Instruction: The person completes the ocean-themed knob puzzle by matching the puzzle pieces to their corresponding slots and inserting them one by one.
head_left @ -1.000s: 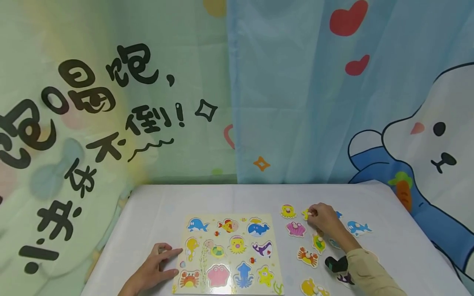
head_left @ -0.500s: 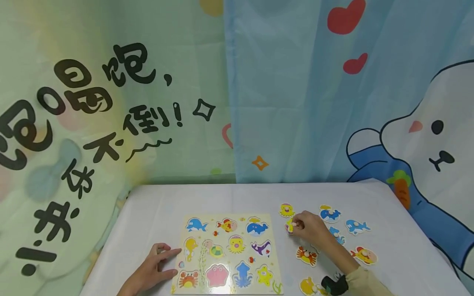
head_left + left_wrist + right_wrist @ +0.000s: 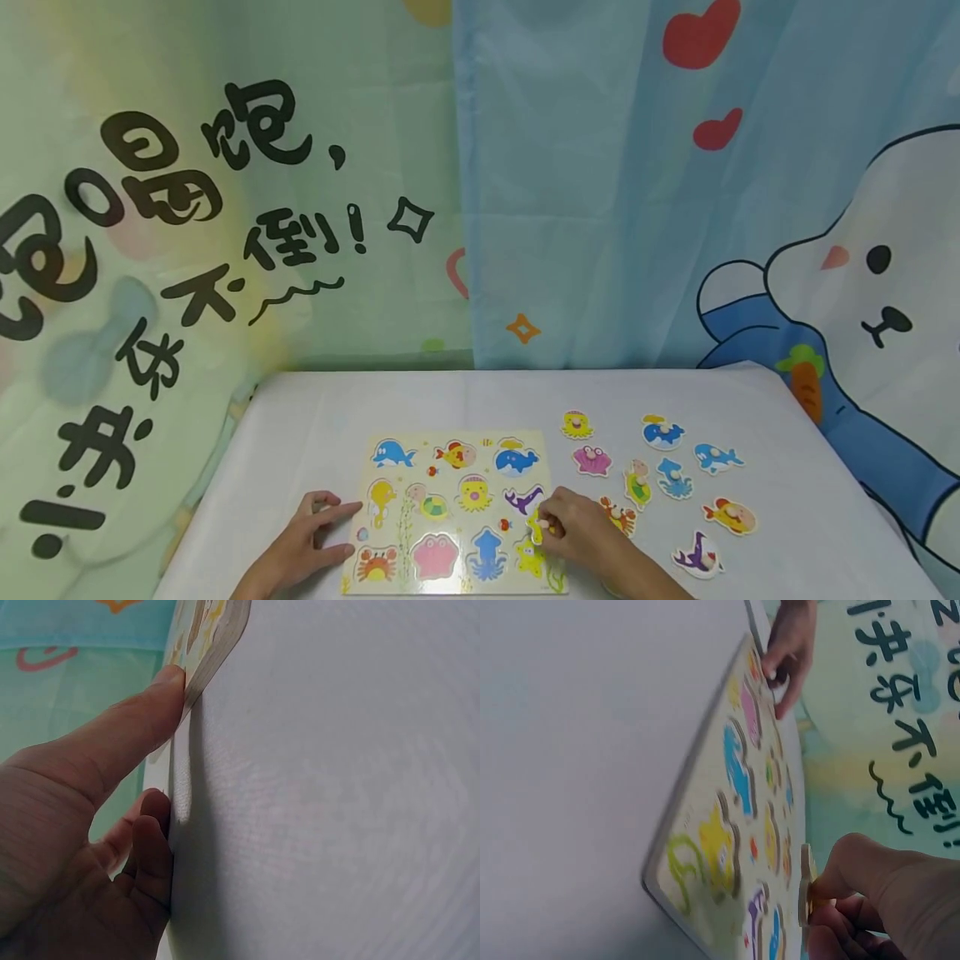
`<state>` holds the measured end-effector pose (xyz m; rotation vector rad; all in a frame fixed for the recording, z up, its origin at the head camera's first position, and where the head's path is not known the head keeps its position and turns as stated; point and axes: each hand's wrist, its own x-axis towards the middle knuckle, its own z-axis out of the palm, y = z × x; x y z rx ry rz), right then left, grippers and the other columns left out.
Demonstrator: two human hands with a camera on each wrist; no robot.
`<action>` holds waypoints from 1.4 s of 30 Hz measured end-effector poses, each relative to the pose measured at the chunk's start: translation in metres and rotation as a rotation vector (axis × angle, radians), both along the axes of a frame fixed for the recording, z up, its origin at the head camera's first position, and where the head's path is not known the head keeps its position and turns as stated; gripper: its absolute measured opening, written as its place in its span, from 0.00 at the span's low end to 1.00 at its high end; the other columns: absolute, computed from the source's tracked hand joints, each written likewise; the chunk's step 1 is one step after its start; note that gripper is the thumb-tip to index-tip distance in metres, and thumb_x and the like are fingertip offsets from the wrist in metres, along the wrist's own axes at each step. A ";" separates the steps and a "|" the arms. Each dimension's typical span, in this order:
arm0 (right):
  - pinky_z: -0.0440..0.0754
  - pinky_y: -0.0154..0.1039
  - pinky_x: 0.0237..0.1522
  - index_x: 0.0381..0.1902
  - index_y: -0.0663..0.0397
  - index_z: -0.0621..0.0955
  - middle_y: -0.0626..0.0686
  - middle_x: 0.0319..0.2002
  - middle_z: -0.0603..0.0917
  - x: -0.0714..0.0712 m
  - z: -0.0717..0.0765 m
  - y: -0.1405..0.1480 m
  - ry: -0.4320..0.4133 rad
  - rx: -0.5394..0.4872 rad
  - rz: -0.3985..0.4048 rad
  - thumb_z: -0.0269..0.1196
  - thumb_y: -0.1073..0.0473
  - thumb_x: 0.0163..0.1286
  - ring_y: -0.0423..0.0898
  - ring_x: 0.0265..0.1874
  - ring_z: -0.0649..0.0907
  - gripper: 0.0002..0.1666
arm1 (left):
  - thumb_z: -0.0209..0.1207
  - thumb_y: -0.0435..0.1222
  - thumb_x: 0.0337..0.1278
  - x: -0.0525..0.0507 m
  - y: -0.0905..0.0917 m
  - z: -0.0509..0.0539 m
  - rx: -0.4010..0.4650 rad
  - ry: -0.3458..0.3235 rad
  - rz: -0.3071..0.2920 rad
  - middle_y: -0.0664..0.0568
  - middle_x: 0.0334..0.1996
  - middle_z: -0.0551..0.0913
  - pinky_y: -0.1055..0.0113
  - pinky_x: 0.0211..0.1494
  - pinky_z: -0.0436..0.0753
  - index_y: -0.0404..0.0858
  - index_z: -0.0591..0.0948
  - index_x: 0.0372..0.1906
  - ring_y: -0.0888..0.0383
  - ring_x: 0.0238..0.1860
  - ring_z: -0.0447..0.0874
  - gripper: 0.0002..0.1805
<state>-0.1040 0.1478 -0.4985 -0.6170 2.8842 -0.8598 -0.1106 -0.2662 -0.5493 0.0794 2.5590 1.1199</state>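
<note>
A cream puzzle board (image 3: 450,581) printed with sea animals lies on the white table. My left hand (image 3: 300,537) rests at its left edge, with thumb and index finger touching the side. In the left wrist view the extended thumb (image 3: 127,735) presses against the board's edge (image 3: 217,656). My right hand (image 3: 588,533) pinches a yellow puzzle piece (image 3: 535,527) above the board's right side, near the star-shaped recess (image 3: 529,560). Fingers hide part of its outline. The right wrist view shows the piece (image 3: 805,885) edge-on, tilted and apart from the board.
Loose puzzle pieces lie right of the board: an octopus (image 3: 577,426), a pink crab (image 3: 592,461), a hatted whale (image 3: 662,432), a dolphin (image 3: 717,458), a squid (image 3: 674,479), a turtle (image 3: 637,485), a fish (image 3: 731,517) and a purple whale (image 3: 697,556). Curtains hang behind.
My right hand picks the yellow piece from among the loose pieces and carries it left and nearer, over the board's right side. My left hand stays at the board's left edge.
</note>
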 end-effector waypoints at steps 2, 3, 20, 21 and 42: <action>0.72 0.25 0.27 0.33 0.57 0.85 0.41 0.25 0.73 0.005 -0.002 -0.004 -0.037 -0.001 0.031 0.68 0.64 0.54 0.30 0.23 0.68 0.07 | 0.70 0.49 0.47 0.001 0.000 0.000 -0.004 0.007 -0.005 0.45 0.57 0.61 0.74 0.35 0.67 0.46 0.78 0.63 0.59 0.37 0.66 0.34; 0.72 0.25 0.27 0.33 0.57 0.85 0.41 0.25 0.73 0.007 -0.002 -0.006 -0.059 0.000 0.038 0.68 0.64 0.54 0.30 0.23 0.68 0.07 | 0.70 0.49 0.47 0.001 0.000 0.000 -0.005 0.010 -0.008 0.45 0.57 0.61 0.74 0.35 0.67 0.46 0.78 0.63 0.59 0.37 0.66 0.34; 0.71 0.28 0.27 0.36 0.57 0.84 0.41 0.26 0.71 0.019 -0.015 -0.017 -0.182 0.016 0.015 0.67 0.63 0.56 0.34 0.24 0.69 0.08 | 0.69 0.46 0.50 0.000 -0.001 0.000 0.006 0.042 -0.035 0.44 0.56 0.62 0.75 0.35 0.65 0.45 0.78 0.62 0.62 0.36 0.65 0.32; 0.71 0.28 0.28 0.36 0.57 0.84 0.42 0.26 0.71 0.019 -0.017 -0.017 -0.184 0.018 0.013 0.67 0.63 0.55 0.34 0.24 0.69 0.08 | 0.69 0.46 0.50 0.000 -0.001 -0.001 0.004 0.041 -0.032 0.44 0.56 0.62 0.75 0.35 0.65 0.45 0.78 0.62 0.61 0.37 0.65 0.32; 0.68 0.29 0.28 0.33 0.57 0.82 0.43 0.25 0.70 0.024 -0.023 -0.023 -0.179 0.058 0.006 0.66 0.65 0.56 0.35 0.24 0.68 0.06 | 0.70 0.46 0.49 0.001 0.000 0.001 -0.010 0.023 -0.016 0.45 0.57 0.62 0.75 0.35 0.65 0.47 0.78 0.62 0.61 0.35 0.65 0.32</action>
